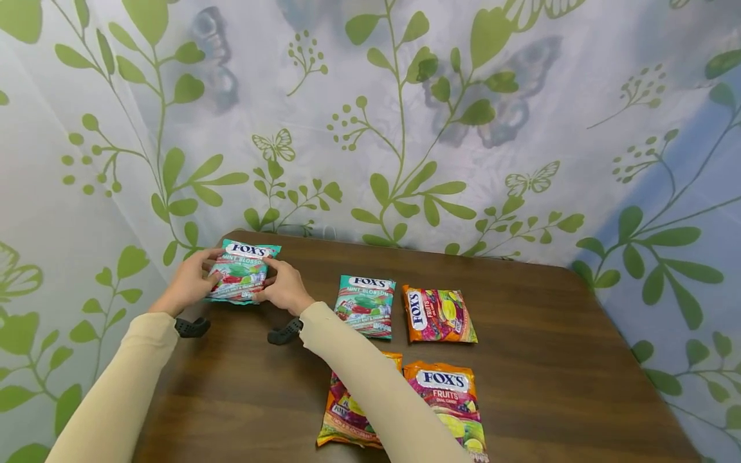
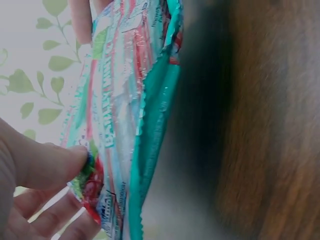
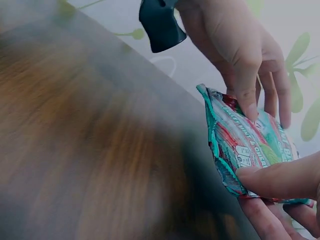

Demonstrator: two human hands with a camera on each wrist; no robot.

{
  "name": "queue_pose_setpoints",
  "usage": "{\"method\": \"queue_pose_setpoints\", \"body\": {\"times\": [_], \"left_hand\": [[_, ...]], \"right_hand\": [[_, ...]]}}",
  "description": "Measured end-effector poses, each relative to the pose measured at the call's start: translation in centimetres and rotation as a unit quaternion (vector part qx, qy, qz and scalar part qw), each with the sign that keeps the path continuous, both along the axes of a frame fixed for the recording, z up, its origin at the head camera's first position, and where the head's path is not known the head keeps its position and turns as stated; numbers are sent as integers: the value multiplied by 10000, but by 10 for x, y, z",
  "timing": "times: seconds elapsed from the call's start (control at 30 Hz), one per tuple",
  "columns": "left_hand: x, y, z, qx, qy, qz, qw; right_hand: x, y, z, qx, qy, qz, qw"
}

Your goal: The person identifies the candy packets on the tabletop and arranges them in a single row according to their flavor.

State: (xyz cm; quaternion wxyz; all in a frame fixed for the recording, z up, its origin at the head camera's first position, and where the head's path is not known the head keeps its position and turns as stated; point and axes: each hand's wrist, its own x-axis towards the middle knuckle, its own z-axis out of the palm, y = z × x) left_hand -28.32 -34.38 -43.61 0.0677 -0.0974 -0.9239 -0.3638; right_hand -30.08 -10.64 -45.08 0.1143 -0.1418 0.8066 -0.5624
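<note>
Between both hands, a teal Fox's Mint Blossom candy bag [image 1: 242,271] is held over the far left corner of the table. My left hand [image 1: 191,281] grips its left side, thumb [image 2: 55,162] on the front and fingers behind. The right hand [image 1: 286,286] pinches the opposite side, with the thumb [image 3: 280,177] on the printed face. In the left wrist view the bag's crimped edge [image 2: 150,130] stands above the wood, a dark shadow beside it. Part of the bag's back is hidden by the fingers.
A second Mint Blossom bag [image 1: 365,307] lies mid-table, with a small orange Fruits bag [image 1: 440,314] to its right. Nearer are two larger Fruits bags, one [image 1: 347,411] partly under the right forearm, the other [image 1: 448,405] beside it. A patterned curtain [image 1: 359,128] hangs behind the brown table [image 1: 550,360].
</note>
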Motion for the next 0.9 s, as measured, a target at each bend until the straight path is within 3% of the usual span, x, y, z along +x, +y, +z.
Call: {"method": "queue_pose_setpoints", "body": {"times": [0.23, 0.4, 0.73, 0.9], "left_hand": [[-13, -13, -7, 62, 196, 297, 9993], [-21, -18, -8, -129, 87, 327, 9993], [-29, -15, -17, -325, 63, 549, 9979], [-27, -15, -20, -301, 28, 726, 9969]], "right_hand": [[-12, -20, -1, -104, 65, -137, 9998], [-15, -29, -3, -174, 19, -355, 9992], [-16, -31, -16, -182, -49, -441, 9989], [-16, -34, -23, -77, -9, -320, 9995]]}}
